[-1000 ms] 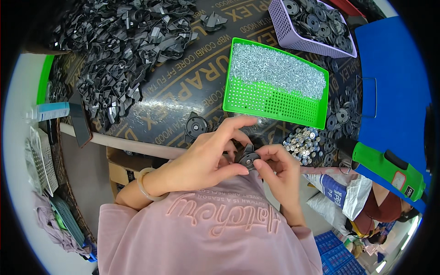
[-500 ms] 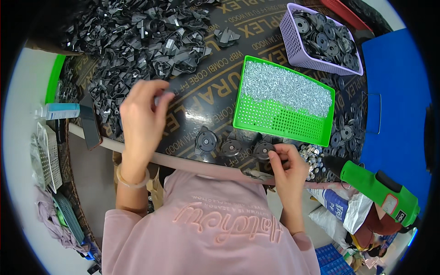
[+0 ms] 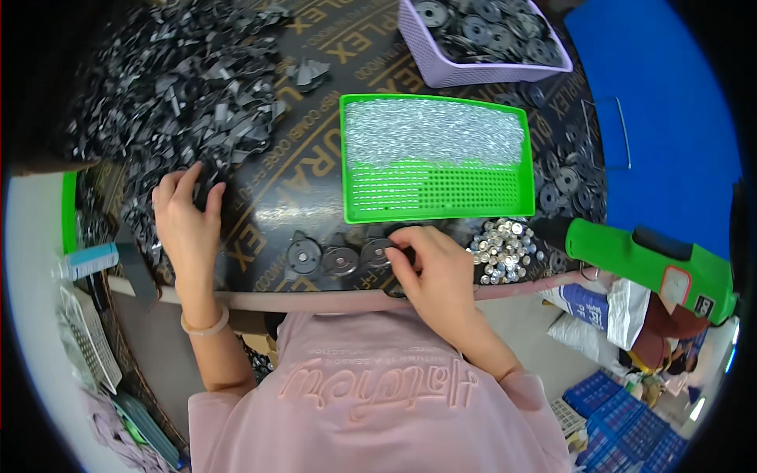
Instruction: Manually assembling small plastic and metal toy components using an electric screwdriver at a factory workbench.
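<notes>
At the edge of a big pile of black clip-like plastic parts (image 3: 213, 102) my left hand (image 3: 188, 225) has its thumb and fingers apart. Dark parts lie right by its fingertips; none is plainly held. My right hand (image 3: 441, 268) curls its fingertips around the right side of a black round disc part (image 3: 377, 252), the last in a row of three on the table's near edge. Beside it lie a middle black disc (image 3: 341, 261) and a left black disc (image 3: 303, 257), each with a pale centre. The fingers partly cover the gripped one.
Behind the row sits a green perforated tray (image 3: 438, 214) with many small silvery pieces. Small round metal pieces (image 3: 505, 251) lie right of my right hand, beside a green power screwdriver (image 3: 623, 252). A lilac basket (image 3: 489, 75) of black discs stands at the back.
My left hand has moved left and opened at the pile's edge. The right hand stays at the rightmost disc. The whole view has shifted, so table things appear further left.
</notes>
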